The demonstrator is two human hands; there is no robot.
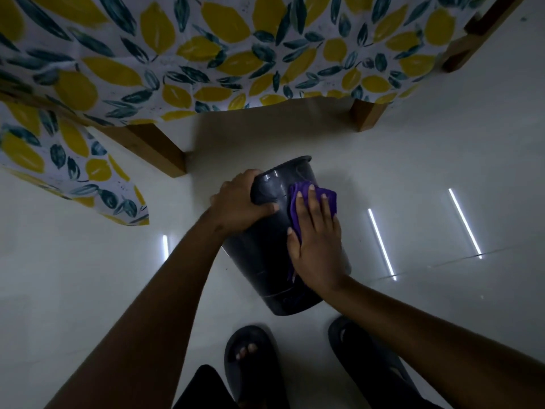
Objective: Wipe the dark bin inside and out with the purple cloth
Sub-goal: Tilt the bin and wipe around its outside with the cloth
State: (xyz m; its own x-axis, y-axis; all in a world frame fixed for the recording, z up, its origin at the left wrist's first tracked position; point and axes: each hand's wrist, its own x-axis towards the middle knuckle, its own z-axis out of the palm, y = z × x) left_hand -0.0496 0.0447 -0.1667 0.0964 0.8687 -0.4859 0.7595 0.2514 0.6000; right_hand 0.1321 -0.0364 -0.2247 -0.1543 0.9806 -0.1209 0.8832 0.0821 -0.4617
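Two risks worth flagging, both judged from the layout: slipping of the dark, glossy plastic bin on the shiny pale tiled floor, given only one edge of its base appears grounded near the lower centre of the frame, just above the two dark slip-on sandals; and rolling or twisting out of the steadying grip under sideways pressure from wiping. Tilted well off upright, mouth angled toward the upper centre of the frame, near the wooden table leg and below the hanging lemon-and-leaf printed tablecloth. Possibly also a missed patch, since the underside wall faces away and stays hidden. Left hand curled tight over the rim at centre frame, thumb outside, fingers hooked over the lip and out of sight inside. Right hand spread nearly flat, fingers extended and slightly splayed, palm pressing the bunched purple cloth against the outer wall just below the rim; cloth pinned under the palm rather than pinched, with folds showing past the fingertips and a strip trailing beneath the heel of the hand. Interior not visible, so no verdict on it.
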